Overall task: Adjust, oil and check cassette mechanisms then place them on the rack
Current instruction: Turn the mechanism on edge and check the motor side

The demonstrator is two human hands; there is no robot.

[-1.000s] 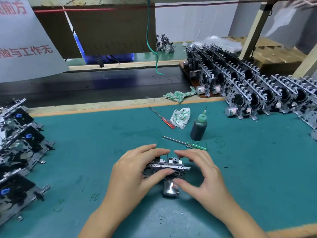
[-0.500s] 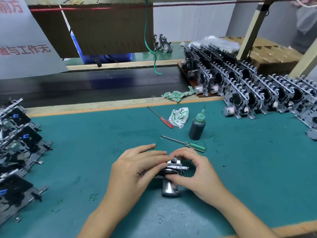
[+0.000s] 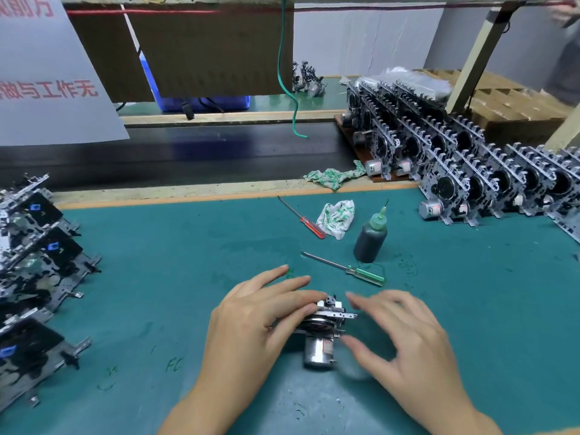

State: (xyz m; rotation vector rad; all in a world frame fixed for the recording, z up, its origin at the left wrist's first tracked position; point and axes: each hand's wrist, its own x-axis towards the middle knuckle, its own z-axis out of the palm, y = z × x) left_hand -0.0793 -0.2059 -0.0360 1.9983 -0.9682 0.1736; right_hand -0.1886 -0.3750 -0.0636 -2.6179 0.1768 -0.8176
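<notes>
The left hand (image 3: 251,318) holds the cassette mechanism (image 3: 323,328) on the green mat (image 3: 470,309); the right hand (image 3: 408,340) hovers beside it, fingers spread and blurred. Bare mat surrounds them, with stacked mechanisms (image 3: 34,277) at the left edge and the filled rack (image 3: 455,171) far right.

Open green mat on the desk (image 3: 470,309) lies to the right of the right hand (image 3: 405,343), with bare mat also between the left hand (image 3: 251,324) and the stacked mechanisms (image 3: 34,277) at the left edge. Directly ahead, the green-handled screwdriver (image 3: 345,269), oil bottle (image 3: 370,237), crumpled cloth (image 3: 335,218) and red-handled screwdriver (image 3: 301,218) obstruct forward reach. The far right is blocked by rows of racked mechanisms (image 3: 464,183).
</notes>
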